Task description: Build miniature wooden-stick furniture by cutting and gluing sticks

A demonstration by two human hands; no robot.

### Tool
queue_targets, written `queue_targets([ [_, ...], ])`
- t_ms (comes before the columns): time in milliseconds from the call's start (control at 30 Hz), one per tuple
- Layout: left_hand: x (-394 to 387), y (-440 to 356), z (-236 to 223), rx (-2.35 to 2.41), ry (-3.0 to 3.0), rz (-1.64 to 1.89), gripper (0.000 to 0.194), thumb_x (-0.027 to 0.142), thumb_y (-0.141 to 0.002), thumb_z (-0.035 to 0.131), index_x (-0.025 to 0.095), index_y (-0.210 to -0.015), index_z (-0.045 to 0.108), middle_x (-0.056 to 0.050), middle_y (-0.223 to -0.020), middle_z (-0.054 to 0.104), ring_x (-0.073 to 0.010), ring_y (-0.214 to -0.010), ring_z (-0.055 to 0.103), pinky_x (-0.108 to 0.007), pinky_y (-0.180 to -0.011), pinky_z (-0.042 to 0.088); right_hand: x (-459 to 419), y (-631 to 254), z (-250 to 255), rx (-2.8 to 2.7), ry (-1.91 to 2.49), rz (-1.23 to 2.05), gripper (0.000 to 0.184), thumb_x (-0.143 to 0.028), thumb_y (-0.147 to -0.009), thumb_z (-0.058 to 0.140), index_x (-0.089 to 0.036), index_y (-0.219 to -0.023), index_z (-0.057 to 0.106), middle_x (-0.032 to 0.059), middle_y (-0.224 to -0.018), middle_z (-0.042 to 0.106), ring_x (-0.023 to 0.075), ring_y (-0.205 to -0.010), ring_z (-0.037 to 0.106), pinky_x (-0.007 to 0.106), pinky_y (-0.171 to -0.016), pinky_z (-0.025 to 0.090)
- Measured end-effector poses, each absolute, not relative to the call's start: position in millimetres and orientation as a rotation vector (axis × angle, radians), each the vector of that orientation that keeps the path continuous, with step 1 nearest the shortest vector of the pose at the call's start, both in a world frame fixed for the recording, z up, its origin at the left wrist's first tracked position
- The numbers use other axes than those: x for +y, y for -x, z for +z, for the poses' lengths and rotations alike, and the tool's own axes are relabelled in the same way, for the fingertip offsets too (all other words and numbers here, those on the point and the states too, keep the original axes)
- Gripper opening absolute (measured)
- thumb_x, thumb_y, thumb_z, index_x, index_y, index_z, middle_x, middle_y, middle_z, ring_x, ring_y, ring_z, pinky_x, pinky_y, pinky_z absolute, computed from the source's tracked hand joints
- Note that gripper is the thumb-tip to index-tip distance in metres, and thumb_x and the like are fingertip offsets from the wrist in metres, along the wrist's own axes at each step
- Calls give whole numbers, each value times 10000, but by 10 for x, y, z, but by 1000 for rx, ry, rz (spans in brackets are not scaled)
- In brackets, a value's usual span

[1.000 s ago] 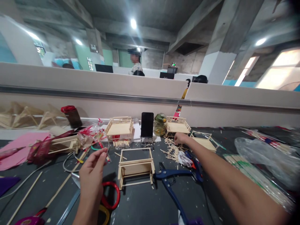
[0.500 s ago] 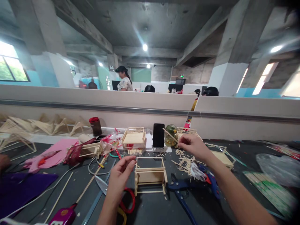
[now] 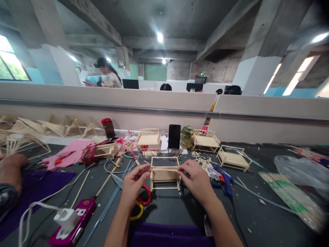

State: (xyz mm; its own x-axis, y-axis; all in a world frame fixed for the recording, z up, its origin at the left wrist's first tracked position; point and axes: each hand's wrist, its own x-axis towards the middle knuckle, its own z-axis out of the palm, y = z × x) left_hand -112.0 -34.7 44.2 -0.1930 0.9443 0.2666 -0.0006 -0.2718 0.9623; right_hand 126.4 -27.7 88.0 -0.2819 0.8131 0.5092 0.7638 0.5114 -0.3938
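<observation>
A small model frame of pale wooden sticks with a flat panel stands on the dark table in front of me. Across its upper part lies a thin wooden stick. My left hand pinches the stick near its left end, thumb and fingers at the frame's left corner. At the other end my right hand grips it between thumb and fingers. Scissors with red and yellow handles lie beside my left hand. Beyond my right hand is a blue glue gun, partly covered by a plastic scrap.
Several finished-looking stick models, one a small bed, stand at the back. A phone leans upright between them. A purple power strip with a white plug lies front left. Another person's hand rests at the left.
My right hand has come down and left from the back of the table, bringing a stick to the frame. My left hand now pinches that stick too. The view has tilted down.
</observation>
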Motion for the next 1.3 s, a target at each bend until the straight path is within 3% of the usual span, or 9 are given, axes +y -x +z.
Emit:
queue_targets([
  [167,-338,1039,441,1255,-1424,1552,248,381,-721,733,208,-893,775,-61,-916,697,-206,-835,620,-284,-752,471,-266,-1299,803,-2092,1241,62,96,-183,-847,611,-225,-829,695,50,-903,595,207,-892,533,308,-780,433],
  [333,-335,984,435,1246,-1537,1570,179,365,-734,726,214,-806,789,-45,-784,642,-180,-756,574,-267,-681,441,-245,-1279,751,-2099,1229,56,81,-160,-832,637,-215,-822,695,56,-952,592,211,-928,508,325,-823,418],
  [500,-333,982,423,1225,-1516,1459,202,385,-701,751,203,-778,792,-50,-759,627,-186,-754,572,-281,-697,441,-252,-1173,690,-2145,1179,64,50,-222,-853,647,-235,-839,693,45,-1007,608,214,-984,499,355,-867,381],
  [700,-310,1091,362,1294,-1230,1424,531,465,-699,732,198,-1155,680,-77,-1011,675,-175,-783,589,-241,-621,445,-248,-1089,606,-2155,1205,15,34,-225,-839,662,-234,-821,690,48,-1036,604,220,-1003,483,368,-866,359],
  [867,-284,1164,294,1335,-1099,1312,583,505,-648,759,155,-1107,675,-83,-966,681,-151,-692,567,-215,-516,403,-229,-1059,542,-2160,1209,-15,44,-216,-847,648,-227,-818,680,56,-1050,596,227,-1016,469,376,-870,346],
  [1067,-297,1118,314,1279,-1036,1276,599,474,-630,786,149,-1114,652,-4,-736,620,-112,-594,529,-199,-482,369,-235,-1016,527,-2207,1207,-74,60,-226,-867,621,-214,-839,673,69,-1071,587,236,-1028,448,386,-875,335],
  [1300,-290,1034,322,1164,-963,1253,640,430,-629,799,159,-1164,576,48,-657,557,-38,-467,386,-155,-417,217,-237,-996,539,-2211,1204,-100,95,-225,-889,589,-206,-860,678,74,-1077,590,233,-1022,442,380,-863,333],
])
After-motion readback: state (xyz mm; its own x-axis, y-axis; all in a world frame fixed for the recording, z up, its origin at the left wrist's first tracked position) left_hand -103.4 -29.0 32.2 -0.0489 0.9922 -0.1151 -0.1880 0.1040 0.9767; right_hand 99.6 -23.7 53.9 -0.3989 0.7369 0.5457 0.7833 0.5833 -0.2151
